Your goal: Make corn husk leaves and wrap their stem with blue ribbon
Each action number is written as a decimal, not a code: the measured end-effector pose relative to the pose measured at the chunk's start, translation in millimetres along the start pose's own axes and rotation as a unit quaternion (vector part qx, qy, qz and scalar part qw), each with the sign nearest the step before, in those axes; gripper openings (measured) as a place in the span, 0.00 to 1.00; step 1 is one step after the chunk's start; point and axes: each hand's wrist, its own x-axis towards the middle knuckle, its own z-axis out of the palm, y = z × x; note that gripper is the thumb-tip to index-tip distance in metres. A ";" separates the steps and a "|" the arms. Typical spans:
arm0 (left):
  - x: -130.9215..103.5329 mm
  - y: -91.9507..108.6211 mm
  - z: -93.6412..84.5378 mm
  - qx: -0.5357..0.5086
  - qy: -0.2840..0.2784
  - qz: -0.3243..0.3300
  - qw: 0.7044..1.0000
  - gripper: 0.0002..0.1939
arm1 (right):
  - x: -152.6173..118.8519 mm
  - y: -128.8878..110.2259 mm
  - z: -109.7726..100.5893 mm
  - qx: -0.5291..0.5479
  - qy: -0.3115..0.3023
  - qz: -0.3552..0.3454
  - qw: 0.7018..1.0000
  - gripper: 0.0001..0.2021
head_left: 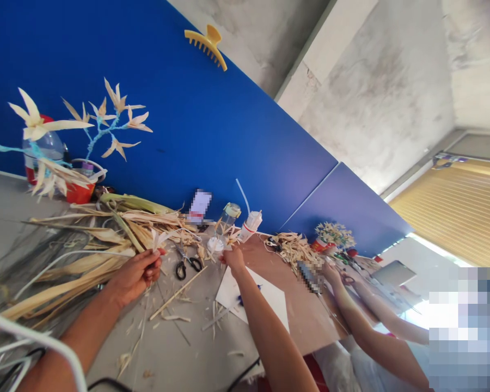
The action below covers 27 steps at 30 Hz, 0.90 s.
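Just left of the black-handled scissors [181,269] on the table [179,348], I have the pale husk flower [158,239] at the left hand [141,275]. Its long axis runs roughly upright in my view, leaning a little, with the pointed petals spreading up and out above the hand. The left fingers are closed in a pinch on its base.

To the right of the scissors, I see the right hand [233,258] above the top edge of the white paper [271,305], beside a small round white thing [215,245]. Its fingers are bent and partly hidden by the hand, so I cannot tell how far open they are or whether they grip anything.

Beyond the scissors stand a clear jar [231,211] and a white bottle [251,224] with a red band. A thin dry stalk [175,295] lies slantwise nearer me than the scissors, and long dry husks [81,268] spread to their left. Well to the right of the scissors, another person's hands [330,274] are over the table.
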 end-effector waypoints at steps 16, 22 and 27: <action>-6.8 -0.9 3.0 0.032 -0.050 -0.001 0.998 0.06 | -136.7 -60.9 41.5 0.050 -0.235 -0.089 0.967 0.08; -9.5 0.0 5.6 0.071 -0.030 0.022 0.997 0.08 | -135.1 -59.6 82.8 0.111 -0.272 -0.036 0.955 0.11; -7.1 3.2 1.6 0.080 -0.016 0.033 0.996 0.09 | -134.9 -50.3 99.6 0.125 -0.254 -0.044 0.958 0.17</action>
